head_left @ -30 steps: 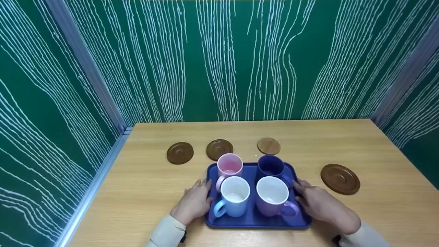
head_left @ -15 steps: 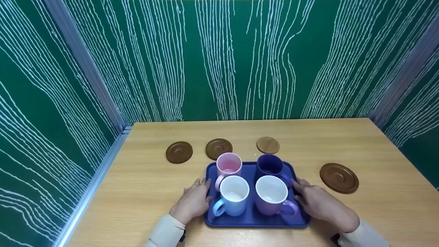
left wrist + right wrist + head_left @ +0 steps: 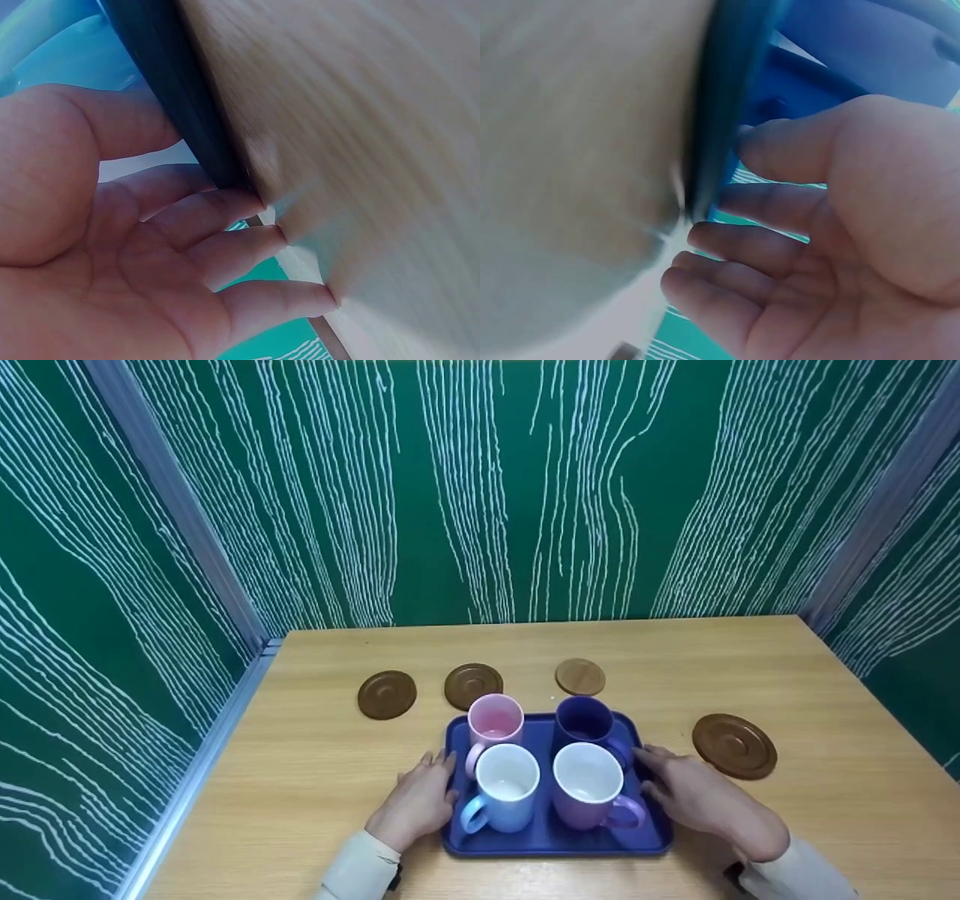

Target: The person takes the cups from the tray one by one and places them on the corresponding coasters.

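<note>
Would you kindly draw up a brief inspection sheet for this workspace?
Surface: light wood-grain table.
Job's things: blue rectangular tray bearing pink mug, navy mug, light-blue white-lined mug and purple white-lined mug.
Clutter: three round dark-brown coasters and one round light-brown wooden disc, off the tray.
Hands: left hand touching the tray's left edge; right hand touching its right edge.
Cables: nothing seen.
Surroundings: green panels with white wavy lines; grey metal posts.

Four mugs (image 3: 508,813) on tray (image 3: 544,841); coasters (image 3: 472,685) behind, right.
</note>
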`<state>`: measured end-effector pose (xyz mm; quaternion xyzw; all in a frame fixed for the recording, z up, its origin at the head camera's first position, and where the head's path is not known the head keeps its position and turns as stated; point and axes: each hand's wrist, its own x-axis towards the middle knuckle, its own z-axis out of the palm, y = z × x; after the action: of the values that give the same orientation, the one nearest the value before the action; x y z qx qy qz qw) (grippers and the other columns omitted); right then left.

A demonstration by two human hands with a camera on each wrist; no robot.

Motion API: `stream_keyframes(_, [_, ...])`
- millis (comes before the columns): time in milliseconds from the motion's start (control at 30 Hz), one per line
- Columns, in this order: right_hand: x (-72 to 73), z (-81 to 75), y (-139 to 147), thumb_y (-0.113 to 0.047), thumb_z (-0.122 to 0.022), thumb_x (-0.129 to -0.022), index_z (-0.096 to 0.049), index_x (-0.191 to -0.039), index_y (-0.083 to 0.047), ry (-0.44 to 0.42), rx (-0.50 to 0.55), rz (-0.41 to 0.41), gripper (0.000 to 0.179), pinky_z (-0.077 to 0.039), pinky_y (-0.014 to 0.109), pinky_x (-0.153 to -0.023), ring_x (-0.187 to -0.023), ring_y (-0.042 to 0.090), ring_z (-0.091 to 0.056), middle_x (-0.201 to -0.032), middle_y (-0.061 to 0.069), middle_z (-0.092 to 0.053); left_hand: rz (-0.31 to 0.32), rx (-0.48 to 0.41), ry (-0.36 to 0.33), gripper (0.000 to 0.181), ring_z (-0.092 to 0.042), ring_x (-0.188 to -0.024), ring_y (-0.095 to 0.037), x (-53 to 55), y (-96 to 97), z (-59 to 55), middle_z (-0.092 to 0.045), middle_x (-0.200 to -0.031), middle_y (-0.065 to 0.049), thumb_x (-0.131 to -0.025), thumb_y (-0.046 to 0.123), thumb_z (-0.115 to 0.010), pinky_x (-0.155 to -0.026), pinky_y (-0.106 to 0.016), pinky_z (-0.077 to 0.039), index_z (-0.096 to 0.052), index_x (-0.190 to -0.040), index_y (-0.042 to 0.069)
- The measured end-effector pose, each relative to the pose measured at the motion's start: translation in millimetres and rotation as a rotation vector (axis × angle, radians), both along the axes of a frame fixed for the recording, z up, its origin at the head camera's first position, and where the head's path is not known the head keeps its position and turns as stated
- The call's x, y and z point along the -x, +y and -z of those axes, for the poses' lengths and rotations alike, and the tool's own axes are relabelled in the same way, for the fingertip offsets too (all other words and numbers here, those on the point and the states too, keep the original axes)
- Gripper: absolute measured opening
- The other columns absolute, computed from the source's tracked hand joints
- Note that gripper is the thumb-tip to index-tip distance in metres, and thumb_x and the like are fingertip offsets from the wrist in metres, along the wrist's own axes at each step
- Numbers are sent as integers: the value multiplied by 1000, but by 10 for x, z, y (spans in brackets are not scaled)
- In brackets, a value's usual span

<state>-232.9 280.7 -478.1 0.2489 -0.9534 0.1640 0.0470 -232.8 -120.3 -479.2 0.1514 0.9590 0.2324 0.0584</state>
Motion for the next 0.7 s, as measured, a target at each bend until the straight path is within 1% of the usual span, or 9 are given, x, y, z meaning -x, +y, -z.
stream_keyframes(167, [36, -162, 81, -14, -67, -98, -65, -132, 6, -1, 0, 68, 40, -57, 58, -89, -107, 47, -70, -132, 33, -63, 3, 3, 1, 57, -36, -146, -52, 8, -5, -13, -45, -155, -29, -97, 12, -66, -104, -83, -30, -50, -148, -8])
stream_keyframes(200, [44, -194, 103, -14, -67, -98, -65, -133, 5, -10, 4, 86, 40, -60, 55, -84, -99, 43, -73, -129, 32, -65, 4, 3, 4, 57, -37, -146, -52, 11, -6, -16, -45, -155, -29, -97, 12, -66, -103, -83, -30, -50, -148, -8])
stream_keyframes(267, [55, -247, 158, -14, -66, -98, -64, -135, 4, -22, 18, 118, 41, -61, 48, -71, -80, 33, -74, -114, 27, -72, 4, 2, 4, 57, -37, -146, -53, 3, -5, -8, -45, -155, -29, -97, 12, -66, -103, -83, -31, -50, -148, -8])
stream_keyframes(333, [72, -291, 222, -14, -67, -97, -62, -137, 2, -20, 24, 151, 44, -55, 38, -59, -63, 20, -64, -90, 16, -73, 5, -2, 5, 57, -37, -145, -53, -1, -3, -2, -45, -155, -29, -97, 12, -66, -103, -83, -31, -50, -148, -8])
stream_keyframes(400, [94, -328, 295, -15, -68, -96, -60, -140, 2, -14, 20, 183, 48, -45, 32, -57, -58, 12, -51, -79, 5, -66, 7, -5, 4, 57, -37, -145, -54, -2, -1, 1, -45, -155, -30, -97, 12, -66, -103, -84, -30, -50, -148, -9])
stream_keyframes(433, [108, -343, 334, -14, -68, -96, -58, -141, 3, -14, 22, 193, 49, -45, 33, -58, -60, 12, -51, -78, 3, -64, 8, -6, 4, 57, -37, -145, -54, -3, -1, 2, -45, -155, -30, -97, 12, -66, -103, -84, -30, -50, -148, -9])
stream_keyframes(500, [137, -373, 415, -14, -66, -97, -56, -143, 5, -20, 17, 212, 51, -49, 35, -62, -65, 14, -54, -83, 7, -67, 6, -9, 2, 58, -37, -145, -53, -2, 0, 0, -45, -155, -30, -97, 12, -67, -103, -84, -30, -50, -148, -8])
stream_keyframes(600, [179, -407, 540, -15, -64, -99, -53, -144, 8, -33, 21, 227, 51, -59, 51, -77, -86, 32, -70, -109, 24, -72, 3, -9, 4, 57, -37, -146, -53, -1, 0, -6, -45, -155, -30, -97, 13, -67, -104, -83, -30, -50, -148, -8])
stream_keyframes(700, [215, -431, 665, -18, -65, -99, -51, -144, 8, -48, 0, 246, 54, -51, 67, -94, -113, 51, -64, -134, 36, -60, 8, -3, 16, 56, -38, -145, -53, 2, 2, -11, -46, -154, -30, -97, 12, -67, -103, -83, -32, -51, -147, -8])
